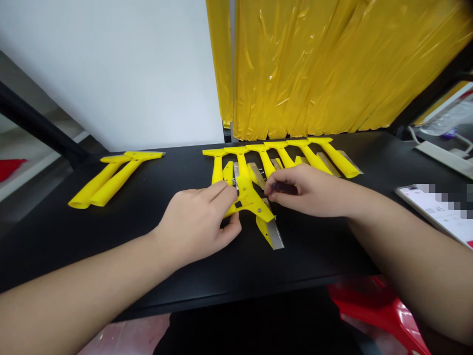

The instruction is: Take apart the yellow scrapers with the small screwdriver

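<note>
My left hand point(197, 219) is closed on a yellow plastic scraper point(253, 199), its thumb below and fingers above near the wide head. A screw shows at that head's right end. My right hand point(306, 190) is closed around a small dark tool point(284, 188) beside the scraper; the tool's tip is hidden, so I cannot tell its kind. Just below the scraper head lies a yellow cover piece with a metal blade point(274, 234). Behind my hands, several yellow scraper handles point(284, 154) lie in a row, with loose blades and yellow pieces point(254, 173) among them.
Two yellow scrapers point(114, 180) lie together at the left on the black table point(155, 266). A phone point(436, 212) rests at the right. A white panel point(148, 74) and yellow plastic sheeting point(314, 69) stand behind. Something red point(380, 310) shows below the front edge.
</note>
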The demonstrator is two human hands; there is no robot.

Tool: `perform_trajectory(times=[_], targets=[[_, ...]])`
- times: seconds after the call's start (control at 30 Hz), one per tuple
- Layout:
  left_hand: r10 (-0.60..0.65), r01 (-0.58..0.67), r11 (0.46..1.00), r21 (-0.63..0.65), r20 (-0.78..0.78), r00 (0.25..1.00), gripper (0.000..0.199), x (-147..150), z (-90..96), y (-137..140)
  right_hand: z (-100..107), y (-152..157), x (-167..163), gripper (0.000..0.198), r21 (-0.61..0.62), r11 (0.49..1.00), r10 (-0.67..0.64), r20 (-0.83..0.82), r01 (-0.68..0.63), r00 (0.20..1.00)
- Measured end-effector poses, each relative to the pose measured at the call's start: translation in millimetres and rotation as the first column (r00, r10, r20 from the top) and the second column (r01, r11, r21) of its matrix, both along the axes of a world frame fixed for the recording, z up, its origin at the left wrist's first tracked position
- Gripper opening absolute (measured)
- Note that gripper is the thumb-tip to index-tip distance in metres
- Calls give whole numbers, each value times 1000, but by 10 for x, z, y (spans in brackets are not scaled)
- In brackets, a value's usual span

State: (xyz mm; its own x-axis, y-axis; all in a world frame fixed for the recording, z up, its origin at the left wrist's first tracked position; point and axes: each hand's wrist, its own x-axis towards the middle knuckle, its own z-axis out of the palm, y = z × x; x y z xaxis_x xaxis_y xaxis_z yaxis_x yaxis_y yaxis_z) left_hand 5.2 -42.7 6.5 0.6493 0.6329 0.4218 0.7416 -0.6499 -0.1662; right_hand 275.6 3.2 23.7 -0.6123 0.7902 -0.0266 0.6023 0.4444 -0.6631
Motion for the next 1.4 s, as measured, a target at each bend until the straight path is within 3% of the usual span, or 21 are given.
perform_trajectory(times=[0.13, 0.3, 0.57, 0.77, 1.2, 1.3, 1.4], targets=[[-12, 12, 1000, 19, 17, 1000, 14, -1, -4, 8, -63, -16, -70, 16, -207, 978, -37, -239, -14, 970], [-21, 21, 1000, 17, 16, 1000, 14, 0, 2, 12, -131, -38, -148, 29, -309, 951, -69, -278, -21, 958], [-37, 36, 999, 28, 12, 999, 14, 5, -13, 9, -173, -58, -169, 39, -330, 944, -95, -336, -22, 937], [-35, 35, 999, 41, 1, 999, 17, 3, -1, 15, -162, -66, -170, 24, -280, 955, -13, -364, -96, 931], [-45, 44, 997, 56, 15, 999, 18, 0, -11, 5, -176, -9, -145, 24, -414, 900, -49, -410, -138, 911], [-31, 31, 998, 50, 5, 1000, 17, 0, -13, 6, -181, -5, -149, 21, -391, 909, -23, -387, -142, 922], [-21, 21, 999, 30, -12, 1000, 16, 1, -13, 3, -163, -25, -159, 12, -295, 950, 8, -296, -99, 955]])
